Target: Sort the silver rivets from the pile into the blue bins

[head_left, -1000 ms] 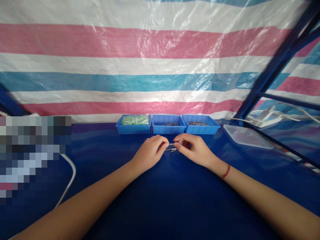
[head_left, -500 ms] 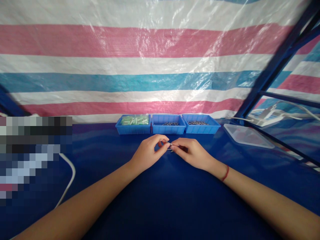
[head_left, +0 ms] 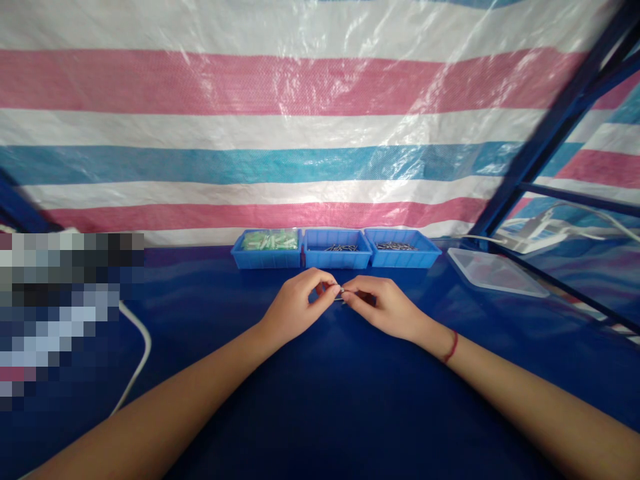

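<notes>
My left hand (head_left: 299, 303) pinches a small thin metal piece (head_left: 342, 291) between thumb and fingertips. From the other side, the closed fingertips of my right hand (head_left: 383, 307) meet it at the same spot. The piece is mostly hidden by the fingers, so its exact kind does not show. Just below the fingertips a thin metal pin (head_left: 339, 300) shows, low over the blue table (head_left: 345, 400). Behind my hands stand three blue bins: the left bin (head_left: 267, 263) holds pale green pieces, the middle bin (head_left: 337, 259) thin metal pins, the right bin (head_left: 405, 259) small metal parts.
A clear plastic lid (head_left: 497, 272) lies at the right, near a blue metal frame (head_left: 530, 153) and a white power strip (head_left: 535, 233). On the left a white cable (head_left: 146, 340) curves beside a blurred-out area. A striped plastic sheet (head_left: 250, 163) hangs behind.
My fingertips have shifted very slightly around the small metal piece. Arms, bins and lid look the same.
</notes>
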Demonstrator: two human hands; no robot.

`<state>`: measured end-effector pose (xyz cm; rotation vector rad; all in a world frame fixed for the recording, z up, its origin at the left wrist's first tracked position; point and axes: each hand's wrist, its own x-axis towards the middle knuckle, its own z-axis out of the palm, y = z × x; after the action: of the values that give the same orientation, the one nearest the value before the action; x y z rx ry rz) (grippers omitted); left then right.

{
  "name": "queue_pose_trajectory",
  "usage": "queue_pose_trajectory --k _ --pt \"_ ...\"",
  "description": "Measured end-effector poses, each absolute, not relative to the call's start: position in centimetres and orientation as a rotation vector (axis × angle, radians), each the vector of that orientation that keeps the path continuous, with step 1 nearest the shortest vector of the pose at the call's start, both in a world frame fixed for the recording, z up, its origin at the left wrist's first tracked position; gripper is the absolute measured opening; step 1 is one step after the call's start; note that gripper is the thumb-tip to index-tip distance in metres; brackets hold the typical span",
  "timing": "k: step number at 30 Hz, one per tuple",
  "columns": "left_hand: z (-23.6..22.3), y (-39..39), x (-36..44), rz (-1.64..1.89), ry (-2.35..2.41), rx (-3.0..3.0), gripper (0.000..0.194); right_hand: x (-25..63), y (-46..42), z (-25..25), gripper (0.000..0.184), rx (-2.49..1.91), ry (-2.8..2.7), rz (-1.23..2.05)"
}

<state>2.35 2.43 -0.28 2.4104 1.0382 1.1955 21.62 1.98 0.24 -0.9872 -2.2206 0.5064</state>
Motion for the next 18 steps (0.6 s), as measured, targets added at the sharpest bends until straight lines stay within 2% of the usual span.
queue_pose_trajectory --k 18 --pt "-0.44 2.64 2.31 1.206 1.082 2.424 0.008 21.65 2.02 0.26 0.015 -0.991 -2.032 0.432"
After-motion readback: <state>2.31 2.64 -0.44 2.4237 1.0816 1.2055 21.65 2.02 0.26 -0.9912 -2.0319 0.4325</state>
